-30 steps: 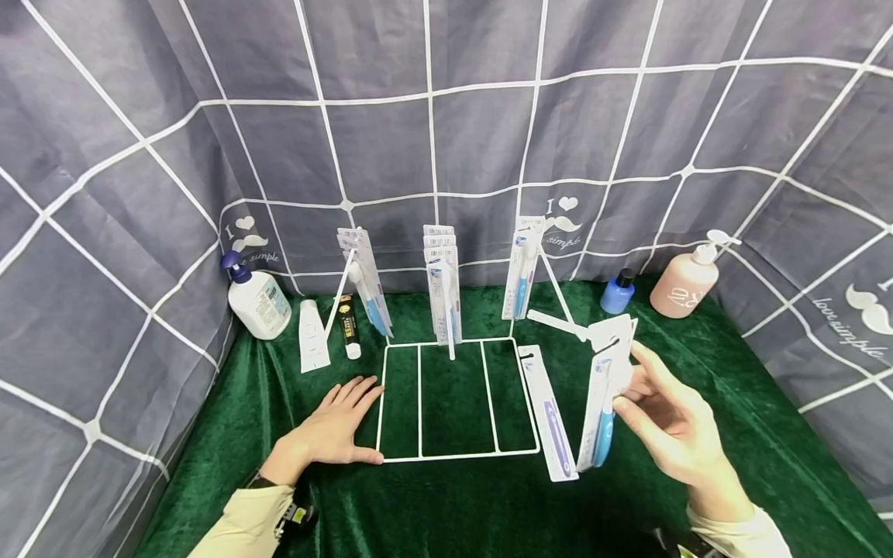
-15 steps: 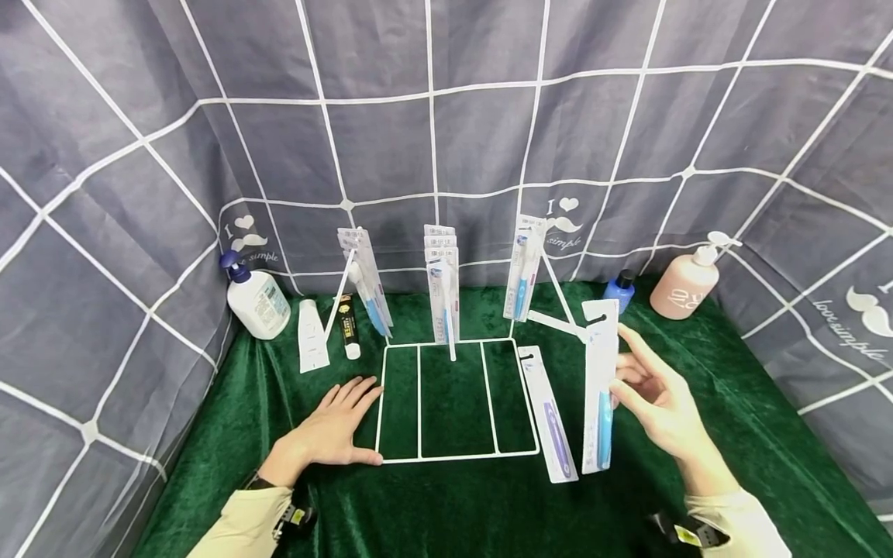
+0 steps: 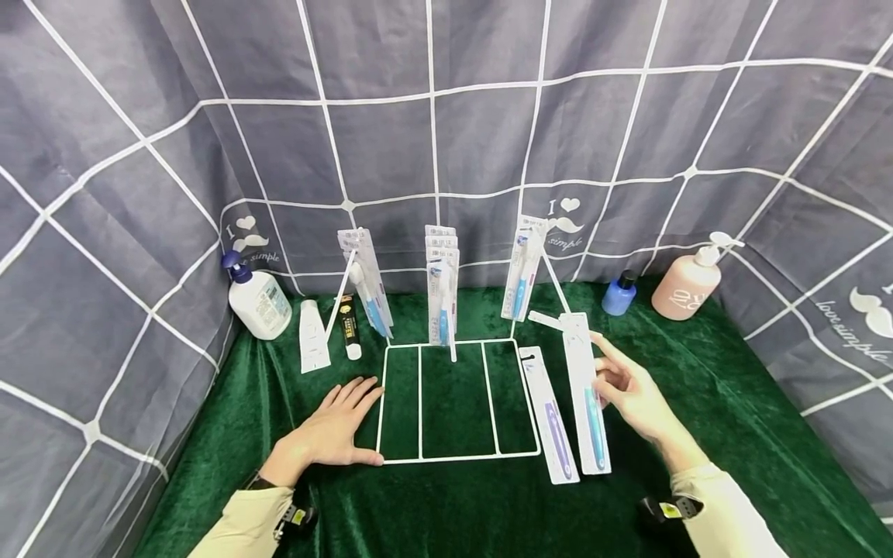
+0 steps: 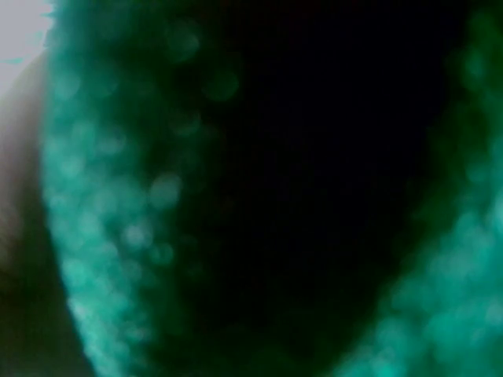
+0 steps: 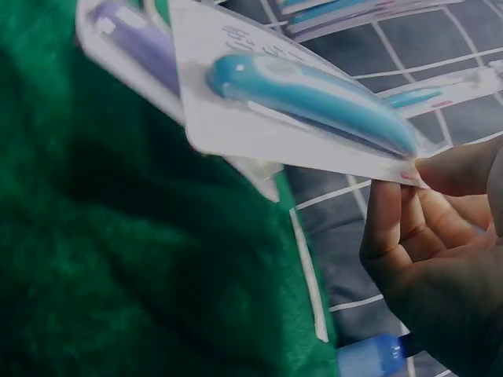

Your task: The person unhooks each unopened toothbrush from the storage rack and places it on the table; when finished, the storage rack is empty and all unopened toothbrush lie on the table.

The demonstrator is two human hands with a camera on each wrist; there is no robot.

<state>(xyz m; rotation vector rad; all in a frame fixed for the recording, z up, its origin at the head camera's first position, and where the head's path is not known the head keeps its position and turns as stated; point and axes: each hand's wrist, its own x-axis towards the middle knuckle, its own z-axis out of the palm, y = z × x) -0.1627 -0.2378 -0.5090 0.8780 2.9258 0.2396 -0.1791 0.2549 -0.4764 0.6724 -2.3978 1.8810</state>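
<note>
My right hand point(image 3: 631, 399) pinches the right edge of a packaged blue toothbrush point(image 3: 595, 426). In the right wrist view the thumb and fingers grip the card edge of this toothbrush pack point(image 5: 306, 98). Just left of it a packaged purple toothbrush point(image 3: 553, 426) lies on the green cloth, close beside the white wire rack point(image 3: 460, 458). My left hand point(image 3: 335, 434) lies spread on the cloth, fingertips and thumb at the rack's left side. Toothbrush packs hang on the rack's left, middle point(image 3: 441, 298) and right hooks. The left wrist view is only blurred green cloth.
On the left stand a white pump bottle point(image 3: 260, 306), a white tube point(image 3: 313, 337) and a black tube point(image 3: 349, 329). A small blue bottle point(image 3: 618, 294) and a pink pump bottle point(image 3: 687, 287) are at the back right. A grey curtain point(image 3: 488, 147) rises behind.
My right hand has moved left with the blue toothbrush pack, now turned face up beside the purple one. My left hand has stayed in place.
</note>
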